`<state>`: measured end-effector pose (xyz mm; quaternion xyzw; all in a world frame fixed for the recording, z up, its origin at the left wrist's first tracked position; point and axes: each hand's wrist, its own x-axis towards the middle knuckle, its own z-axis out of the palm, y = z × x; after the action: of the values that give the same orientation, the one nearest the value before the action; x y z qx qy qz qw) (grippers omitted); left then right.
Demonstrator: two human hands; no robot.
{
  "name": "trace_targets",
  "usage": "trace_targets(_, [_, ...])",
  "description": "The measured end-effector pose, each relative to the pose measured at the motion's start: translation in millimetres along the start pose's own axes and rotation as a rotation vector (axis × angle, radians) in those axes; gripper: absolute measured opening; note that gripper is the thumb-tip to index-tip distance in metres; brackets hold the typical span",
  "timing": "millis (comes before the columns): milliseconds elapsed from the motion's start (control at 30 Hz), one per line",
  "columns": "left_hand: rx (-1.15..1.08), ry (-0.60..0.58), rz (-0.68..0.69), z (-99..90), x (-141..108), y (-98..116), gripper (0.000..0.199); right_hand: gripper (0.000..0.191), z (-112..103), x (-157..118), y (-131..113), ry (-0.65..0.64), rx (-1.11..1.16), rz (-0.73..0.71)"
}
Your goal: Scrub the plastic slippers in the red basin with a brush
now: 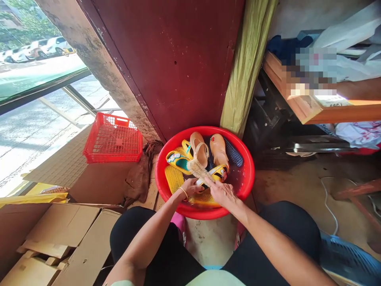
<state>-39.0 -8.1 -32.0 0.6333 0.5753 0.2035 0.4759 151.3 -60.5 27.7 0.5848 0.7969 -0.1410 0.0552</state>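
Observation:
A red basin [250, 178] with water holds several shoes. Near its front edge my left hand [192, 186] is closed on a yellow shoe [218, 173] that has a white strap. My right hand [223, 192] grips a scrub brush [198, 168], whose bristles lie beside that shoe. Behind the brush are a beige shoe [199, 145] and a tan shoe [218, 147] with a small red ornament. Another yellow shoe with a teal inside [178, 162] sits at the left, above a yellow sole [174, 178]. A dark blue sole [234, 153] leans at the back right.
A red crate [114, 143] stands left of the basin, with cardboard boxes [62, 228] in front. A dark red door [175, 79] rises behind. At the right are a wooden table [315, 113] and a white cable [329, 206].

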Motion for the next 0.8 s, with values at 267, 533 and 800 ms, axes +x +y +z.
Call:
trace_targets(267, [0.083,-0.035,0.308,13.7,3,-9,0.071,0.061,-21,16,38,0.03,0.033,0.183])
trace_targets(533, [0.018,0.028,0.338,40.8,2,-15,0.022,0.062,-7,-1,-3,0.087,0.022,-0.099])
trace_targets(800, [0.007,0.013,0.276,33.4,-2,2,0.05,0.059,-31,26,58,0.075,0.004,0.265])
